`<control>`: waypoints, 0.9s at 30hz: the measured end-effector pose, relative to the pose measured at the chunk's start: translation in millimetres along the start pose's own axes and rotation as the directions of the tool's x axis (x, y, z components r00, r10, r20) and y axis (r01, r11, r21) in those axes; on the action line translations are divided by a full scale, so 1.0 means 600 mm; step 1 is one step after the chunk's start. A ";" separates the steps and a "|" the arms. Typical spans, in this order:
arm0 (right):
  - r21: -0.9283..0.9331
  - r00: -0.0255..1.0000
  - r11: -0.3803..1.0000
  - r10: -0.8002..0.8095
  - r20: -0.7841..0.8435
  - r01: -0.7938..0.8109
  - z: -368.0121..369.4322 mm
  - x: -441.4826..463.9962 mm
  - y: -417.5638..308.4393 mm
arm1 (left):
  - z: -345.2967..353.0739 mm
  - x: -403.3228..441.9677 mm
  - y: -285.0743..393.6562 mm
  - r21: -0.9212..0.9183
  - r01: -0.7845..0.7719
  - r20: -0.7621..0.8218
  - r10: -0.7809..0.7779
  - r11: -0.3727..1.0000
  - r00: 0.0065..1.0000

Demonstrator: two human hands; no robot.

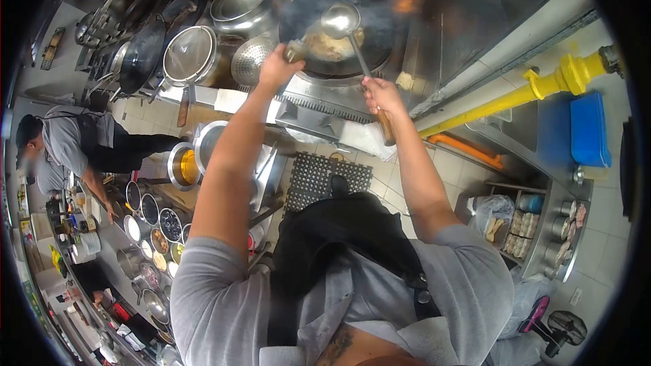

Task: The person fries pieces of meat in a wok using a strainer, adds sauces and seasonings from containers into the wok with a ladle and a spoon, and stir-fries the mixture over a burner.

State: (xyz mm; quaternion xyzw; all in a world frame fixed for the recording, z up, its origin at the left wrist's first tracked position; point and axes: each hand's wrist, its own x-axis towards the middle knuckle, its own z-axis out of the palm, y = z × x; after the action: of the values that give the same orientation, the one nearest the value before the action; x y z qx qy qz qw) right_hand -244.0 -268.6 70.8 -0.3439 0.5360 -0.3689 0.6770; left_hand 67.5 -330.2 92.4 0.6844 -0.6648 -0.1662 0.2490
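Observation:
My right hand [383, 97] is closed around the wooden handle of a ladle [340, 22]. The ladle's round metal bowl hangs over a dark wok [390, 41] on the stove. Pale, yellowish food [332, 47] lies in the wok, partly behind the ladle, and smoke or steam blurs the far side. At the wok's near left rim my left hand [277, 69] is closed on a short, dull brownish thing [296, 51]; whether that is the wok's handle or a separate object, I cannot tell.
Left of the wok are a perforated skimmer [251, 62], a mesh strainer [190, 54] and metal pots [241, 1]. A yellow pipe [515, 98] runs along the right. A co-worker [85, 135] reaches toward several ingredient containers [150, 209] at left. A rubber mat [308, 179] lies underfoot.

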 end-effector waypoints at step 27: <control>0.108 0.977 0.981 0.140 0.163 -0.159 -0.006 -0.036 -0.036 | -0.040 -0.052 0.019 -0.168 -0.095 -0.289 0.043 0.981 0.956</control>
State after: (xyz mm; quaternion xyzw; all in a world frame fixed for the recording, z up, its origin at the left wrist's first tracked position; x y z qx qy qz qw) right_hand -253.6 -260.7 99.1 -0.2885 0.4831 -0.3209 0.7618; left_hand 69.3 -296.2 115.4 0.6519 -0.6281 -0.1171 0.4084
